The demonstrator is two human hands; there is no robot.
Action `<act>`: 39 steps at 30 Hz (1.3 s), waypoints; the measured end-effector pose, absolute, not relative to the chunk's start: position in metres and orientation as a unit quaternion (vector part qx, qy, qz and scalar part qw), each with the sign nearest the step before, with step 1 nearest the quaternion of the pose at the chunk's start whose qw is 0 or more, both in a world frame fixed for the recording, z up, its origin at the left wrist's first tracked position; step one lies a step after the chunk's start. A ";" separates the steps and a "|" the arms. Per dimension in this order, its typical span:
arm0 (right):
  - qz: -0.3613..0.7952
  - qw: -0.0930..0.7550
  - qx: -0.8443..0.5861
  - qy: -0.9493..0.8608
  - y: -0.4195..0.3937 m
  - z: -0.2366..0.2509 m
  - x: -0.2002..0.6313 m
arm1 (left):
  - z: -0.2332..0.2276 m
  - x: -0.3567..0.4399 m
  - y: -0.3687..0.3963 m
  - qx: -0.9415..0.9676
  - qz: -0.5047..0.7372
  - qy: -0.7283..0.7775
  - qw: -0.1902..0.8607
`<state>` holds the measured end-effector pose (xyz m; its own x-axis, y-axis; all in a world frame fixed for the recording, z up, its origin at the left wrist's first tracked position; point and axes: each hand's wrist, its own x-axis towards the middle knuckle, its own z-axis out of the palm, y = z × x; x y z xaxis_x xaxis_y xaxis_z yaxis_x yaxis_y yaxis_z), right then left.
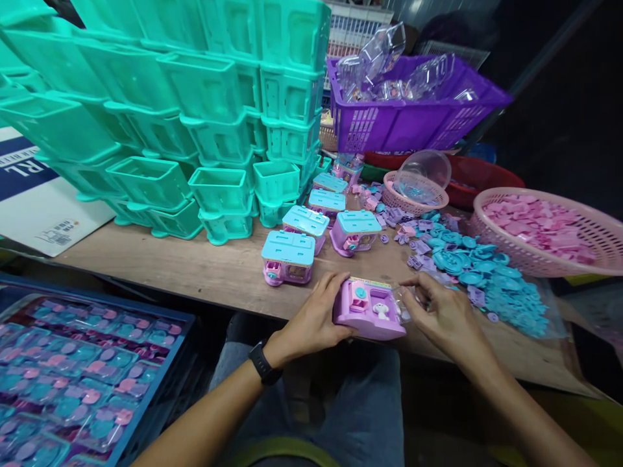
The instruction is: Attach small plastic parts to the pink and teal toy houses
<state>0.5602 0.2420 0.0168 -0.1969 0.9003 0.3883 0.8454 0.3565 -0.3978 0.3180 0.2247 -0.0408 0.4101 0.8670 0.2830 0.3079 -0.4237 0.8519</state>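
Observation:
My left hand (pixel 316 311), with a black band on its wrist, grips the left end of a purple toy house (pixel 372 327) just off the table's front edge. The toy is tipped so its front faces up, showing a pink block with a turquoise round part and a small white figure (pixel 381 311) in a recess. At the toy's right end, my right hand (pixel 431 301) pinches a small clear plastic piece (pixel 402 302); its exact shape is partly hidden by the fingers. Beyond my left hand stand several similar toy houses (pixel 288 250) with light blue roofs.
Stacked turquoise plastic shells (pixel 209 97) rise at the back left. Loose turquoise parts (pixel 506 292) and purple pieces lie on the right, beside a pink basket (pixel 603 237) of pink pieces. A purple crate (pixel 389 126) holds clear packaging. Filled blister packs sit in a blue tray (pixel 160 383) at lower left.

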 end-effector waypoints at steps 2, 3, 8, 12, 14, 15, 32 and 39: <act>0.055 0.278 -0.571 -0.770 0.242 0.018 0.560 | -0.041 0.318 0.225 0.752 0.378 0.390 0.374; 0.052 0.276 -0.575 -0.769 0.241 0.019 0.559 | -0.041 0.318 0.225 0.752 0.378 0.390 0.374; 0.001 0.250 -0.603 -0.758 0.236 0.018 0.550 | -0.042 0.319 0.224 0.753 0.384 0.386 0.370; -0.028 0.228 -0.626 -0.746 0.233 0.016 0.544 | -0.044 0.320 0.223 0.748 0.392 0.391 0.365; -0.032 0.235 -0.634 -0.736 0.232 0.016 0.544 | -0.044 0.320 0.223 0.747 0.396 0.393 0.361; -0.027 0.243 -0.636 -0.732 0.231 0.016 0.544 | -0.044 0.321 0.223 0.748 0.397 0.391 0.360; -0.044 0.241 -0.605 -0.758 0.234 0.017 0.551 | -0.044 0.321 0.223 0.759 0.394 0.386 0.347; -0.018 0.205 -0.583 -0.786 0.236 0.014 0.522 | -0.047 0.321 0.224 0.746 0.398 0.387 0.367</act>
<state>0.5217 0.2365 0.0141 -0.2357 0.9095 0.3425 0.9242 0.3187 -0.2103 0.3214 0.2245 -0.0467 0.3835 0.8701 0.3097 0.2855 -0.4306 0.8562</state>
